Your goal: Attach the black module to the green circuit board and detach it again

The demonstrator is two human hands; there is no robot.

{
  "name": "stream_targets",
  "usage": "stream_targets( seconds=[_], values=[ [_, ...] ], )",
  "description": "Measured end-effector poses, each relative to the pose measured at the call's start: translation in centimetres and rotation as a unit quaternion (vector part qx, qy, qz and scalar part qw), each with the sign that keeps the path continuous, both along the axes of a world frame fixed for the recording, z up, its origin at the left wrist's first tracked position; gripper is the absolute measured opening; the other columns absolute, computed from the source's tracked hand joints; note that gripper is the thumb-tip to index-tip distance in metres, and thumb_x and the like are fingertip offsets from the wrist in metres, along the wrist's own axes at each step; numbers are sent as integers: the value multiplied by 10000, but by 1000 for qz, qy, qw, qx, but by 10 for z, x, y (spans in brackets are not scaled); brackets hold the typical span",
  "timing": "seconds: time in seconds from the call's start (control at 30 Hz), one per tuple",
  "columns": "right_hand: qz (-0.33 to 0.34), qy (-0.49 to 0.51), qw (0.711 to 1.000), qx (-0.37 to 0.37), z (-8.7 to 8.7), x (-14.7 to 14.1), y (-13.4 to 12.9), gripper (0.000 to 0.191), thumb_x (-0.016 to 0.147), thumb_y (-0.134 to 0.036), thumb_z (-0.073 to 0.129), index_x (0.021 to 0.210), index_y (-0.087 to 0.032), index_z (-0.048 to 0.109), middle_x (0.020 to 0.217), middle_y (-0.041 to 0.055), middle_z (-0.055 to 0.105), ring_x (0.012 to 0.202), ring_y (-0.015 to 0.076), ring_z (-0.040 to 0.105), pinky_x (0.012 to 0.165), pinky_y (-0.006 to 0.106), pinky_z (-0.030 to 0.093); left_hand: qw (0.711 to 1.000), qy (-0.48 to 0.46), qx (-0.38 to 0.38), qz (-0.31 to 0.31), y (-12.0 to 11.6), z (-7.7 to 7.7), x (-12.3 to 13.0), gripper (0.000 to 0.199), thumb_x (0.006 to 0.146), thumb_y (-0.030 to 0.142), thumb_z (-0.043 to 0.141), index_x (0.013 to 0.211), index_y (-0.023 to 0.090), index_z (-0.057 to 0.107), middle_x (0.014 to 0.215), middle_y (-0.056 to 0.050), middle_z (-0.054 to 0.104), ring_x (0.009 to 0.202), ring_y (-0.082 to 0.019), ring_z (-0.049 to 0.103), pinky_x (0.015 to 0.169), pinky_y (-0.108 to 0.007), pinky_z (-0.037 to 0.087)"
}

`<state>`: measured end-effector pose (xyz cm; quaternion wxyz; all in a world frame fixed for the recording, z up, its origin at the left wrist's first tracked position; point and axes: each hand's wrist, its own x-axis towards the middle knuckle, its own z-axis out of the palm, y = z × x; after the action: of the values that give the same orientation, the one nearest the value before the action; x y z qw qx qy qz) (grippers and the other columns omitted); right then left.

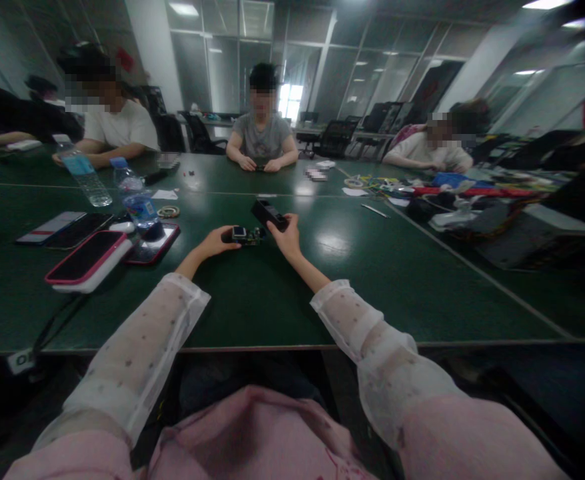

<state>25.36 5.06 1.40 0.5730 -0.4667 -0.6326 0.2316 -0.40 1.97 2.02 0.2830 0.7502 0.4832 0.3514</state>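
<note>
My left hand (216,243) is closed on a small green circuit board (250,237) that carries a square silver-edged part. The board is held just over the green table (272,293). In my right hand (288,237) is a black box-shaped case (268,215), tilted, gripped at its near right end. The case is up and to the right of the board. From this angle I cannot tell whether the two touch. My palms hide part of both things.
To the left lie several phones, one a pink-rimmed phone (87,257), and two water bottles, the nearer one a blue-labelled bottle (140,203). A tape roll (168,211) is behind them. Cables (382,185) and a metal box (527,227) are at right. A co-worker (261,137) sits opposite.
</note>
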Motion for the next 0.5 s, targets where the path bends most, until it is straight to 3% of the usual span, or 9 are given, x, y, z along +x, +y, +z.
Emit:
stream_targets(
  seconds=[0.3,0.5],
  values=[
    [193,9,981,7,-2,-2,3,591,731,-590,743,1154,-255,504,1051,56,630,1011,249,626,912,433,523,997,-70,-19,-22,6,-7,-4,767,670,343,843,1343,100,566,1390,-197,591,1279,-337,571,1131,-517,394],
    [217,-21,976,17,4,-4,-1,610,723,-613,751,1161,-259,517,1077,63,632,1029,257,626,928,447,521,996,-87,-12,-19,9,-12,-5,793,662,334,851,1345,73,543,1364,-218,601,1249,-343,593,1099,-524,426]
  ],
)
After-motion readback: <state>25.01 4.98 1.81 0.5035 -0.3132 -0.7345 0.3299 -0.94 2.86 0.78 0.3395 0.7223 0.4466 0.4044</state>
